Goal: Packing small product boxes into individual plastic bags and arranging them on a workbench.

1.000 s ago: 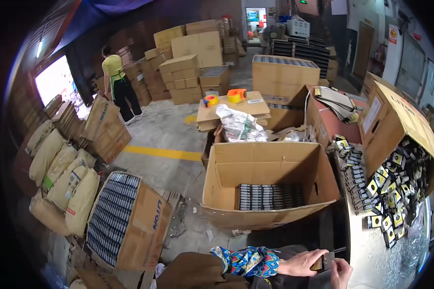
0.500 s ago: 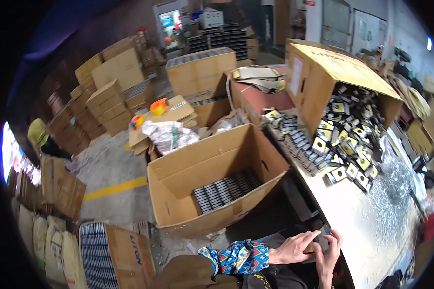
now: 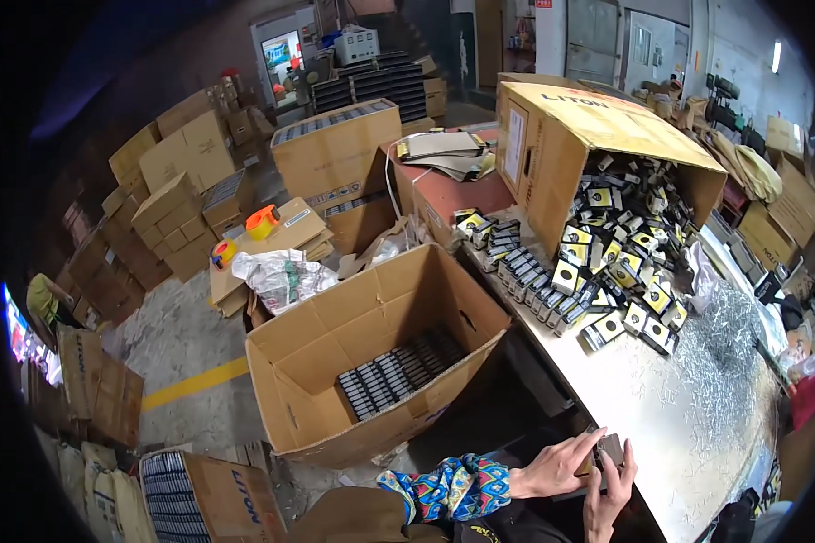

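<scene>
Over the near edge of the worktable (image 3: pixel 620 394), my left hand (image 3: pixel 552 469) and my right hand (image 3: pixel 609 493) are close together, fingers bent around a small dark box (image 3: pixel 614 449). Its greyish-brown face shows between the fingertips; the rest is hidden by my hands. Rows of similar small boxes (image 3: pixel 539 285) line the table's left edge. Beyond them, many loose black, white and yellow boxes (image 3: pixel 629 262) spill from a large carton (image 3: pixel 545 149) lying on its side.
An open carton (image 3: pixel 335 439) stands left of the table, with packed rows of small boxes (image 3: pixel 394 376) inside. A heap of thin metal pieces (image 3: pixel 720 348) covers the table's right part. Another filled carton (image 3: pixel 235 498) sits lower left. A person (image 3: pixel 45 299) is at the far left.
The whole scene has shifted left in the picture as my head turned. My hands stay together around the small box; the yellow patch seen by my left fingers no longer shows.
</scene>
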A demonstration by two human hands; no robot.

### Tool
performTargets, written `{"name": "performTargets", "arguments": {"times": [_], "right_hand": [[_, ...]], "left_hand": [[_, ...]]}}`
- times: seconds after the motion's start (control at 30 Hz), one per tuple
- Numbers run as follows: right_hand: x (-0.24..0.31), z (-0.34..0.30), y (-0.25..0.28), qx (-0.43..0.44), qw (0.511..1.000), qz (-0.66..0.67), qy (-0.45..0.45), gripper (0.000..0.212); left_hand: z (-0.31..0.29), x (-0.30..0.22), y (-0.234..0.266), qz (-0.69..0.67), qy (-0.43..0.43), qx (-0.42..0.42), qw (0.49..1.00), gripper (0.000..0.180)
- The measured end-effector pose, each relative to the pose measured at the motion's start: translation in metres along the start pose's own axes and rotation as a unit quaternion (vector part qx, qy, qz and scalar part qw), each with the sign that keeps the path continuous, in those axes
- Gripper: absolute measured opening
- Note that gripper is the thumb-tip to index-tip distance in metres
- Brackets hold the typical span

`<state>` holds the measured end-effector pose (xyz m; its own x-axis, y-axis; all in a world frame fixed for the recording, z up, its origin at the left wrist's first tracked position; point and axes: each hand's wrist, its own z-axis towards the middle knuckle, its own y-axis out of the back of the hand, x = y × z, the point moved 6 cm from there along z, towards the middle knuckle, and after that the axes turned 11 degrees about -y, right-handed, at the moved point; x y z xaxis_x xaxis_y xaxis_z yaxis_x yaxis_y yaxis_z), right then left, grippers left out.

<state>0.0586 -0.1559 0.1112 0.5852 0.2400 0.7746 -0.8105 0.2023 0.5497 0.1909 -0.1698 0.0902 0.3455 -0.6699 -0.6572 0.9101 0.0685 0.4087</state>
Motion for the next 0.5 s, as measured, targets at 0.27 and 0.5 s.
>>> {"name": "performTargets", "arguments": {"times": [0.27,0.5], "right_hand": [[-0.003,0.009,0.015,-0.077,0.997,-0.003,-0.021,0.023],[-0.01,0.014,0.018,-0.108,0.993,0.042,-0.004,0.029]], "left_hand": [[0.022,0.012,0.02,0.004,0.107,0.013,0.994,0.079],[0.015,0.021,0.001,-0.05,0.075,0.029,0.996,0.086]]}}
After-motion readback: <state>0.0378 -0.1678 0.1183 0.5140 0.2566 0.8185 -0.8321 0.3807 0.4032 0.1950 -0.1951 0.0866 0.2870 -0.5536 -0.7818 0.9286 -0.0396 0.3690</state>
